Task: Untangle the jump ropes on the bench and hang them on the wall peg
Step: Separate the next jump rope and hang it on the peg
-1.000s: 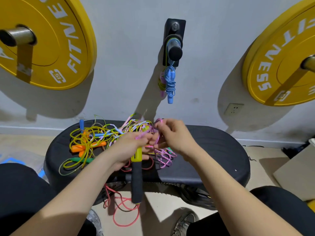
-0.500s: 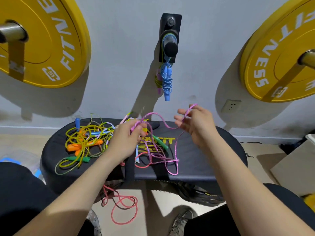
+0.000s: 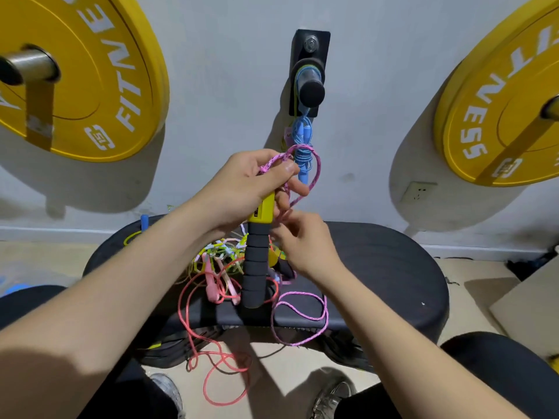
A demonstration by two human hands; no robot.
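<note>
head view: only view
left hand (image 3: 248,182): gripping the top of the black-and-yellow handle (image 3: 256,267) together with a loop of pink rope (image 3: 317,170), fingers clamped round both. It is holding them up off the pile so the cord is hanging free.
right hand (image 3: 305,241): just below that grip, fingers curled in, seemingly pinching the pink rope where it is leaving the loop. Probably feeding cord through to work it loose.
handle: dangling straight down from the grip, foam end over the bench (image 3: 393,267).
tangle (image 3: 220,258): lying on the bench, below-left of the grip, not yet sorted.
coral rope (image 3: 217,358): trailing off the bench edge, well below the grip.
wall peg (image 3: 311,92): above the grip, already carrying a blue rope (image 3: 302,131).
step: untangling is going on. This rope is not yet going on the peg.
</note>
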